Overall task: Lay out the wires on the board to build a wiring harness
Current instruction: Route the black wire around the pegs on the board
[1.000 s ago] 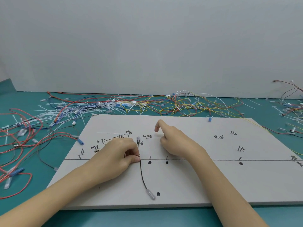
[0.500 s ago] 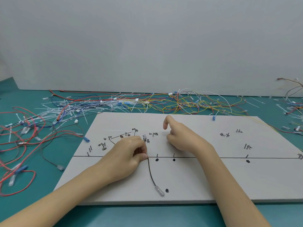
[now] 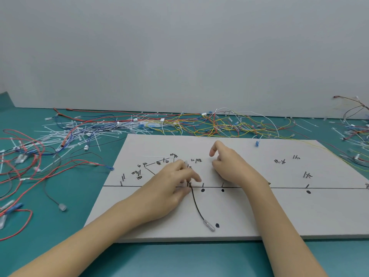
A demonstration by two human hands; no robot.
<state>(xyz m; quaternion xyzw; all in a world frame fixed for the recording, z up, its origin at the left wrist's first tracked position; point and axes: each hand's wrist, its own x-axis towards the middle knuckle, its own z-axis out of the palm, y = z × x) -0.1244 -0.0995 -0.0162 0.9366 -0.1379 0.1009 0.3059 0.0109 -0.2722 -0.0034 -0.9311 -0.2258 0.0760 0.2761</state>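
2 hands over the white board [image 3: 279,206]. Left hand [image 3: 169,188] rests on the board w/ fingers loosely spread, tips at the black wire [image 3: 196,206] where it crosses the drawn line; can't tell if it's pinched. Wire curves down to a clear plug [image 3: 209,225] near the front edge. Right hand [image 3: 231,166] loosely curled, index finger raised. Loose wires [image 3: 219,124] piled behind the board.

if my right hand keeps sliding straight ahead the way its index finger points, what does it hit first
Probably nothing on the board: ahead of the right hand is bare board, then the yellow wire tangle on the table. Depth is hard to judge.
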